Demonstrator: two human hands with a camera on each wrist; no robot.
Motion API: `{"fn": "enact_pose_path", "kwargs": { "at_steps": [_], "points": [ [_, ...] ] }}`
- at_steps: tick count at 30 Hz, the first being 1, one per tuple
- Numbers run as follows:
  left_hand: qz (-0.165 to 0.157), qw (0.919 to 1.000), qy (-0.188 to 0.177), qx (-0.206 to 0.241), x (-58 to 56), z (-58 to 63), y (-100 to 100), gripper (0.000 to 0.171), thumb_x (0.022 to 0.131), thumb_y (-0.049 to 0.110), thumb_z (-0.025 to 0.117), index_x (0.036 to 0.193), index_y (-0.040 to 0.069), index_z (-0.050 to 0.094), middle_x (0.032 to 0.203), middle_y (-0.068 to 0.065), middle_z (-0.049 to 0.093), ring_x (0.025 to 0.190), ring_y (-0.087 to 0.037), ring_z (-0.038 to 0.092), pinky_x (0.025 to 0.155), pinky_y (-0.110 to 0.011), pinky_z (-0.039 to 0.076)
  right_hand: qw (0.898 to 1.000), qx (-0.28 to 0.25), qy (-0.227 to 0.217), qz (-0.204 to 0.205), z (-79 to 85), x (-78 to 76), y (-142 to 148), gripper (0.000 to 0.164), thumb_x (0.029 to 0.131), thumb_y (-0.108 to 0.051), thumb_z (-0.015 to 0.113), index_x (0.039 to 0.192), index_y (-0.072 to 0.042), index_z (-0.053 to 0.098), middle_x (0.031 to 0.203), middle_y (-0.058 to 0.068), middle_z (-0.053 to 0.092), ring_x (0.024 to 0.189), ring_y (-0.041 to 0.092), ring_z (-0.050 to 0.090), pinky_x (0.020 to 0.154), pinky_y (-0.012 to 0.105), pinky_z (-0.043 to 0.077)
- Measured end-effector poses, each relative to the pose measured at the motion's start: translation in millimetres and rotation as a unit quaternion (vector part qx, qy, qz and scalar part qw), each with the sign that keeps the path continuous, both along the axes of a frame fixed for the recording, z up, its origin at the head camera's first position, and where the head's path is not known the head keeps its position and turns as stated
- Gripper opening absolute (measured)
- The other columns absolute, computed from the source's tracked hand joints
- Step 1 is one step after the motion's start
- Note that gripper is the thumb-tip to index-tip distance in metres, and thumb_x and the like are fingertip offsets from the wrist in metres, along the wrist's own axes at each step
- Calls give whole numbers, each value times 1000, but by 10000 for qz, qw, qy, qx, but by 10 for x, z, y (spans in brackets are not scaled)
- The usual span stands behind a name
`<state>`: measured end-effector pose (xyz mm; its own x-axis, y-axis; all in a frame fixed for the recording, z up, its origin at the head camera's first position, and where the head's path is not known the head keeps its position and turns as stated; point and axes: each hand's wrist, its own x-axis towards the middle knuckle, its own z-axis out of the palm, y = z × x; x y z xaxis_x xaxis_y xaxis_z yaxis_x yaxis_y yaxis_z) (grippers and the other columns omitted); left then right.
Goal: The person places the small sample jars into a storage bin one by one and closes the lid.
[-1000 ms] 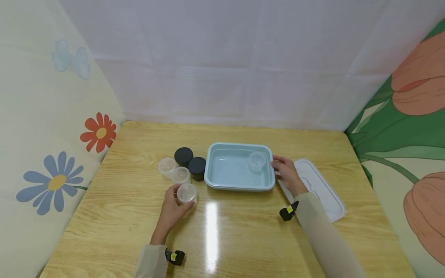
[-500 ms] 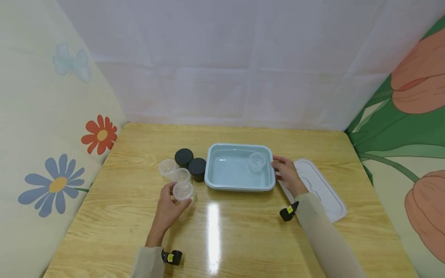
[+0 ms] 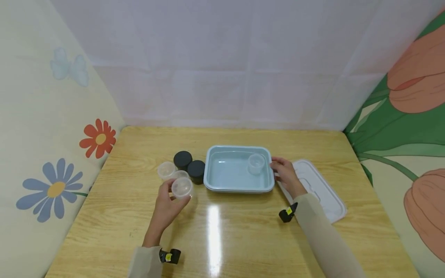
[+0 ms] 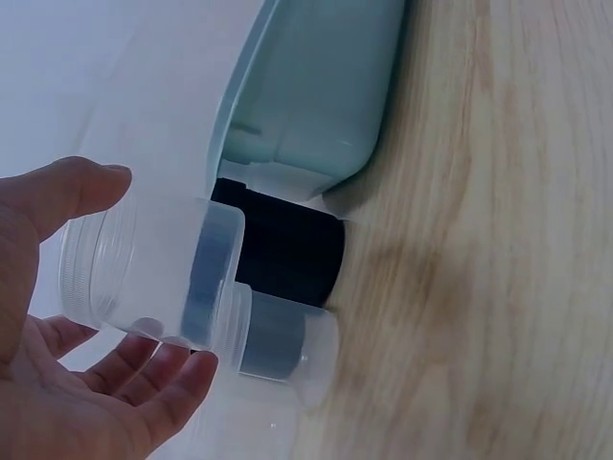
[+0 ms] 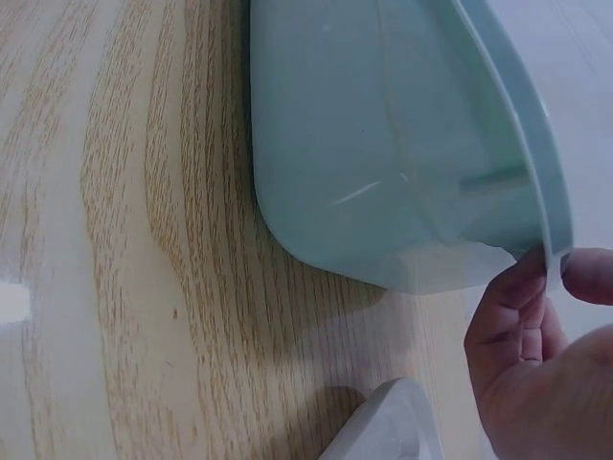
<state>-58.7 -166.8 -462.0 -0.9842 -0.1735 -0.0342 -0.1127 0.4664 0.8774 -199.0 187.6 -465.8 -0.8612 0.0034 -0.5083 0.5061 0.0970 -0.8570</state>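
A clear jar (image 3: 182,188) is held in the left hand (image 3: 166,206) — the thumb is set on one side, the fingers are curled along the other, and the spread between them is fixed by the jar's width. The jar is held roughly upright, clear of the table (image 3: 114,220), with its ribbed end uppermost; whether it is capped cannot be determined.

The rim of a light-blue tray (image 3: 240,189) is pinched at its right end by the right hand (image 3: 286,175), the thumb and fingers being closed together across the edge. The tray is rested on the table, and a second clear jar (image 3: 256,164) is placed upright inside it, near the gripped end.

To the left of the tray, two black jars (image 3: 196,171) are stood next to each other; the nearer one is positioned just beside the tray wall — contact cannot be confirmed. Two more clear jars (image 3: 166,170) are stood farther left, one being partly hidden behind the held jar.

A white lid (image 3: 321,189) is laid at an angle to the right of the tray, partly covered by the right sleeve (image 3: 323,231). The table is backed by a pale cloth (image 3: 222,69).
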Motion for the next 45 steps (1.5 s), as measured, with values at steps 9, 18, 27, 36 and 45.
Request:
{"fn": "enact_pose_path", "kwargs": {
  "at_steps": [9, 18, 27, 36, 45],
  "points": [
    [-112, 9999, 34, -41, -41, 43, 48, 71, 78, 8, 75, 136, -2, 35, 128, -19, 41, 109, -29, 43, 91, -51, 48, 10000, 75, -43, -36, -15, 8, 20, 46, 98, -15, 50, 143, -9, 41, 127, 6, 53, 94, 10, 53, 77, 24, 46],
    [-365, 9982, 482, 15, -111, 99, 119, 70, 77, 9, 76, 135, 1, 38, 126, -17, 44, 106, -27, 45, 88, -53, 49, 9993, -179, 274, -188, -21, 54, 36, 41, 92, -11, 57, 132, -5, 52, 100, -2, 63, 81, 9, 56, 65, 22, 46],
    [-742, 9962, 450, 59, -264, 216, 258, 67, 78, 11, 76, 133, 2, 39, 126, -16, 45, 110, -29, 47, 90, -54, 48, 9997, 96, -128, -210, -12, -6, 14, 45, 97, -12, 51, 141, -8, 44, 122, 5, 56, 94, 14, 55, 69, 23, 46],
    [-1327, 9888, 676, -75, -519, 297, 338, 66, 79, 10, 75, 133, -1, 38, 124, -20, 42, 111, -32, 49, 87, -51, 51, 9996, 169, -101, -221, -29, -36, -42, 44, 96, -13, 51, 140, -10, 46, 130, 9, 54, 92, 12, 54, 72, 25, 47],
    [-1649, 9856, 371, -20, -755, 252, 518, 64, 81, 16, 73, 134, 0, 39, 125, -18, 45, 111, -30, 50, 90, -48, 49, 9994, 213, -143, -252, -28, -45, -32, 44, 96, -12, 51, 140, -11, 45, 132, 10, 53, 94, 14, 54, 73, 25, 46]
  ]
}}
